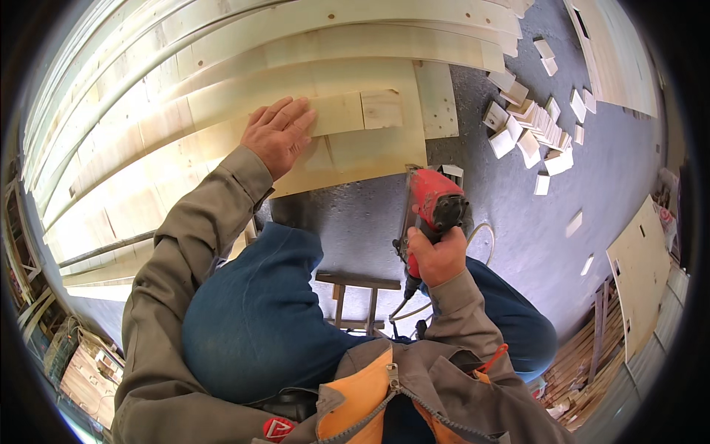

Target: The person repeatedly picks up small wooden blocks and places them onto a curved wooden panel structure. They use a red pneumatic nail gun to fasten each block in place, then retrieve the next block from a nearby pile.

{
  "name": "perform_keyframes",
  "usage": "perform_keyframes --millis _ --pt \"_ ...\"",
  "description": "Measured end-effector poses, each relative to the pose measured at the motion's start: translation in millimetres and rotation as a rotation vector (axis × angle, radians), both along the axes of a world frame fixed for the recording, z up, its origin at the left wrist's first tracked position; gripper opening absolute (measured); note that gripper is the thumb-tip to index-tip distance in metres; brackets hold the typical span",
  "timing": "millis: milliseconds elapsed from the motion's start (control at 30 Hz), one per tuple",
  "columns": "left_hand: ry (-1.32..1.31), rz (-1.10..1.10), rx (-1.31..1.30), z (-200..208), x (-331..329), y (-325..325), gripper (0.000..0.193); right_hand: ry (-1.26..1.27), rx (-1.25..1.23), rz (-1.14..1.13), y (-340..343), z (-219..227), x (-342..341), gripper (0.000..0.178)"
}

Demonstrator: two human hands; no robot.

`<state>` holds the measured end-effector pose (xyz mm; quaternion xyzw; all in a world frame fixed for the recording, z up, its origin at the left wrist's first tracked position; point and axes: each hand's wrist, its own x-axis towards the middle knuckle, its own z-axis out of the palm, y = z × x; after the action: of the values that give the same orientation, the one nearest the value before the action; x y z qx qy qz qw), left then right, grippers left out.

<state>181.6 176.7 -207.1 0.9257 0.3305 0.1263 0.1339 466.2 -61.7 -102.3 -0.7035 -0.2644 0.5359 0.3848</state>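
Note:
My left hand lies flat with its fingers stretched out on a narrow pale wooden strip. That strip rests across a wider wooden panel, whose near edge is just beyond my left knee. In my right hand is a red nail gun, gripped by its handle. The gun's nose is close to the right corner of the panel, and whether they touch I cannot tell. From the handle's lower end a dark line runs down between my knees.
Long boards lie stacked at the left and far side. Several small wood blocks are scattered on the grey floor. A small wooden stool stands between my legs. More panels are at the right.

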Motion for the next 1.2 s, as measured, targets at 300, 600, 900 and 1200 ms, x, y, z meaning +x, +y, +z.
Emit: perform_keyframes --millis 300,600,900,1200 --pt "0.028 -0.051 -0.049 -24 7 5 0.056 -0.016 -0.003 0.102 60 9 -19 0.036" --pt "0.020 -0.043 -0.091 -23 9 9 0.054 -0.110 0.014 0.132 96 -31 -43 0.029" --pt "0.018 -0.037 -0.108 -20 9 13 0.059 -0.157 0.080 0.169 128 -42 -52 0.034" --pt "0.042 -0.036 -0.107 -19 9 14 0.059 -0.177 0.006 0.197 134 -46 -48 0.039"
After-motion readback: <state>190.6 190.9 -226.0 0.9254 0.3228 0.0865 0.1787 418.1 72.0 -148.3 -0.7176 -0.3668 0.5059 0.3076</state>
